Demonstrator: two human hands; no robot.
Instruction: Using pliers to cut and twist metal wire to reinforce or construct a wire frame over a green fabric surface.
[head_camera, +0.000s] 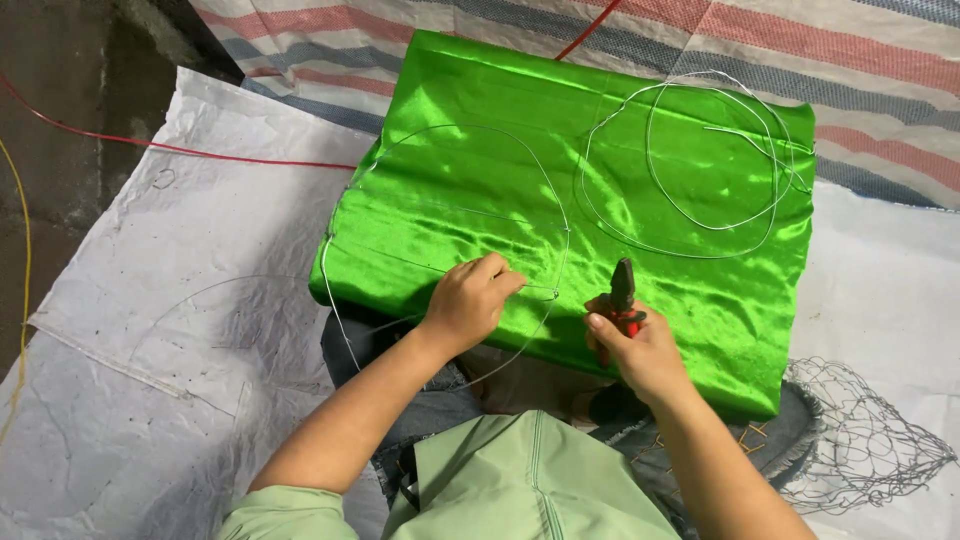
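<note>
Both hands work over green satin fabric: left hand pinches the partly formed wire loop, right hand clasps red-handled pliers; spare coiled wire remains unshaped.

I am looking down at a bright, shiny green satin cloth catching white glare along its folds. Thin silver-grey wire is looping across it. My right hand is gripping pliers with red handles and a black head. A white crinkled sheet is lying beneath, a red, blue and white striped tarp beyond. My shirt is showing pale green.
</note>
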